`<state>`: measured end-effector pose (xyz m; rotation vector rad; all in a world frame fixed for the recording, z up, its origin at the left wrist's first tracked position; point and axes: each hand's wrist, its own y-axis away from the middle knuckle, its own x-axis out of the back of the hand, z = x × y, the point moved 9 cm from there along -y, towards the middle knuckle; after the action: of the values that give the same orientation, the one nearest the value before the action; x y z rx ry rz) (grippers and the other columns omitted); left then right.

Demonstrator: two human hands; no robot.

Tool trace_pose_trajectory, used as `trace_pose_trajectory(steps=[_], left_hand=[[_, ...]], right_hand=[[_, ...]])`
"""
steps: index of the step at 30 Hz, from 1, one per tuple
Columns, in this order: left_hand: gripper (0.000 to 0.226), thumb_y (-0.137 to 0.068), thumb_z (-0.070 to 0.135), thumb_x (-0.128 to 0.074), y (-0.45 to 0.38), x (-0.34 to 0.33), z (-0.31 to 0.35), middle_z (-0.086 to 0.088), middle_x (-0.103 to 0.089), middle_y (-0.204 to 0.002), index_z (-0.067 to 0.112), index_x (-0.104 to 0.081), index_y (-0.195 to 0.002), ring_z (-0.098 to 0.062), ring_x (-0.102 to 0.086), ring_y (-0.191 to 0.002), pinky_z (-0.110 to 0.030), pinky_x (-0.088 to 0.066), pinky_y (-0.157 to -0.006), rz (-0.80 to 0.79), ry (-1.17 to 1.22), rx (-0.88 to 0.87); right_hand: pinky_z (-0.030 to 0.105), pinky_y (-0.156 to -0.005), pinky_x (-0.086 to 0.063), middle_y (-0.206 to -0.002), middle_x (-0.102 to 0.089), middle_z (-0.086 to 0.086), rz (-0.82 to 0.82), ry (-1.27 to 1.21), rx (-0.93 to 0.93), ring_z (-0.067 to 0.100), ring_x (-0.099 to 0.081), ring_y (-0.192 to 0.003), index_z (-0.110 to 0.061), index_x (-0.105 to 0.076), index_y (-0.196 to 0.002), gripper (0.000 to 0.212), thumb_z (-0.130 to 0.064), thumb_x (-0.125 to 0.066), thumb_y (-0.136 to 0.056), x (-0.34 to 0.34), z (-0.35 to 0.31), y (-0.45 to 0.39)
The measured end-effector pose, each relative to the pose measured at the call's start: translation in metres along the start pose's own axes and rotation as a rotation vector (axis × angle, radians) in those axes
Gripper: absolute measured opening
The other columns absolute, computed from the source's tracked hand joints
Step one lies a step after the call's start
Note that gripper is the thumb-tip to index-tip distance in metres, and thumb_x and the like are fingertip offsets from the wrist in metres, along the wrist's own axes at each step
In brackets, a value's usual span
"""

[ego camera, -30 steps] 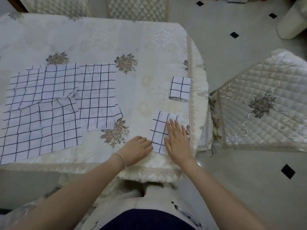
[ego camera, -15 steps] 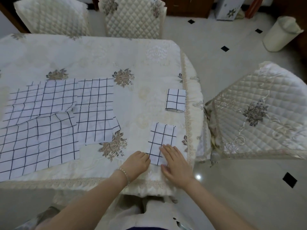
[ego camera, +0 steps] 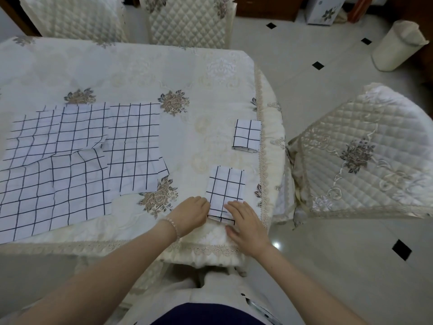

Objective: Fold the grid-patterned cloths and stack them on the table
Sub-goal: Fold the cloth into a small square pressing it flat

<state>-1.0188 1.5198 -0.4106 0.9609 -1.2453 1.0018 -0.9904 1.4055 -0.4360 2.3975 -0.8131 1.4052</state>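
Observation:
A folded grid-patterned cloth lies as a narrow strip near the table's front right corner. My left hand, fingers curled, touches its near left corner. My right hand lies flat over the near right end, fingers straight. A second, smaller folded cloth rests farther back by the right edge of the table. Several unfolded grid cloths lie spread and overlapping on the left half of the table.
A cream embroidered tablecloth covers the table. Quilted chairs stand at the right and behind the table. A white bin stands on the tiled floor at the far right.
My right hand slid from the middle of the strip back to its near end. My left hand stayed beside the near left corner. The head camera tilted up.

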Motion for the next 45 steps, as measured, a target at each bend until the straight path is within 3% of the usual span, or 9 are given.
trace_pose_trajectory(steps=[6,10,14,20,23,26,30,40,45], left_hand=[[0.032,-0.086,0.030,-0.033,0.019,0.016,-0.020,0.000,-0.060,-0.078,0.011,-0.059,-0.083,-0.018,-0.056,-0.071,-0.031,-0.047,-0.064,0.051,0.457,0.244],[0.032,-0.083,0.007,-0.045,0.036,0.016,-0.042,0.001,-0.061,-0.107,0.013,-0.059,-0.111,-0.013,-0.055,-0.097,-0.025,-0.042,-0.084,0.111,0.594,0.433],[0.059,-0.068,0.001,-0.065,0.031,0.003,-0.042,0.000,-0.054,-0.124,0.018,-0.055,-0.124,-0.019,-0.051,-0.110,-0.030,-0.041,-0.091,0.111,0.472,0.373],[0.024,-0.071,0.008,-0.078,0.014,0.003,-0.045,-0.003,-0.064,-0.099,0.013,-0.072,-0.094,-0.025,-0.055,-0.092,-0.028,-0.041,-0.079,0.254,0.520,0.526],[0.011,-0.078,0.016,-0.074,0.009,-0.009,-0.044,-0.003,-0.064,-0.093,0.009,-0.074,-0.087,-0.025,-0.054,-0.088,-0.028,-0.041,-0.075,0.181,0.522,0.547],[0.017,-0.088,0.027,-0.063,0.006,-0.027,-0.048,0.001,-0.060,-0.085,0.013,-0.072,-0.089,-0.020,-0.048,-0.087,-0.026,-0.034,-0.072,0.030,0.626,0.650],[0.037,-0.090,0.026,-0.058,-0.001,-0.035,-0.058,-0.005,-0.046,-0.059,0.011,-0.045,-0.058,-0.025,-0.046,-0.067,-0.031,-0.028,-0.055,-0.042,0.706,0.773],[0.039,-0.098,0.033,-0.038,-0.017,-0.039,-0.057,-0.008,-0.052,-0.071,0.013,-0.043,-0.065,-0.028,-0.051,-0.072,-0.031,-0.036,-0.060,-0.284,0.486,0.816],[0.026,-0.096,0.033,-0.042,-0.016,-0.036,-0.056,-0.007,-0.055,-0.080,0.009,-0.047,-0.087,-0.025,-0.055,-0.075,-0.032,-0.038,-0.059,-0.221,0.421,0.831]], right_hand=[[0.034,-0.116,-0.022,-0.108,-0.061,-0.003,0.149,-0.222,-0.232,0.010,-0.050,-0.107,-0.011,-0.060,-0.114,0.041,0.004,-0.068,-0.077,0.018,0.026,-0.011],[0.032,-0.079,-0.047,-0.088,-0.059,-0.006,0.218,-0.465,-0.351,0.015,-0.057,-0.087,-0.012,-0.064,-0.097,0.011,-0.004,-0.061,-0.089,0.031,0.033,-0.015],[0.027,-0.073,-0.045,-0.084,-0.062,-0.002,0.207,-0.603,-0.383,0.011,-0.059,-0.081,-0.013,-0.063,-0.090,0.005,-0.009,-0.060,-0.092,0.036,0.030,-0.016],[0.025,-0.071,-0.045,-0.080,-0.063,-0.007,0.137,-0.644,-0.403,0.007,-0.058,-0.077,-0.013,-0.061,-0.086,0.008,-0.010,-0.058,-0.093,0.031,0.031,-0.010],[0.027,-0.071,-0.047,-0.080,-0.064,-0.005,0.090,-0.657,-0.448,0.010,-0.059,-0.075,-0.018,-0.057,-0.087,0.010,-0.013,-0.055,-0.095,0.024,0.035,-0.009],[0.021,-0.052,-0.030,-0.060,-0.045,-0.009,0.056,-0.587,-0.528,0.004,-0.038,-0.052,-0.022,-0.042,-0.076,0.023,-0.020,-0.052,-0.097,0.021,0.041,-0.011],[0.023,-0.050,-0.024,-0.059,-0.038,-0.005,0.124,-0.548,-0.660,0.004,-0.030,-0.050,-0.016,-0.036,-0.073,0.028,-0.020,-0.051,-0.097,0.021,0.054,-0.021],[0.032,-0.053,-0.028,-0.078,-0.049,0.003,0.191,-0.334,-0.803,0.020,-0.046,-0.067,-0.010,-0.045,-0.090,0.010,-0.016,-0.053,-0.090,0.020,0.065,-0.033],[0.032,-0.064,-0.041,-0.093,-0.051,0.000,0.287,-0.327,-0.854,0.018,-0.052,-0.081,-0.015,-0.042,-0.101,0.025,-0.021,-0.062,-0.087,0.024,0.068,-0.025]])
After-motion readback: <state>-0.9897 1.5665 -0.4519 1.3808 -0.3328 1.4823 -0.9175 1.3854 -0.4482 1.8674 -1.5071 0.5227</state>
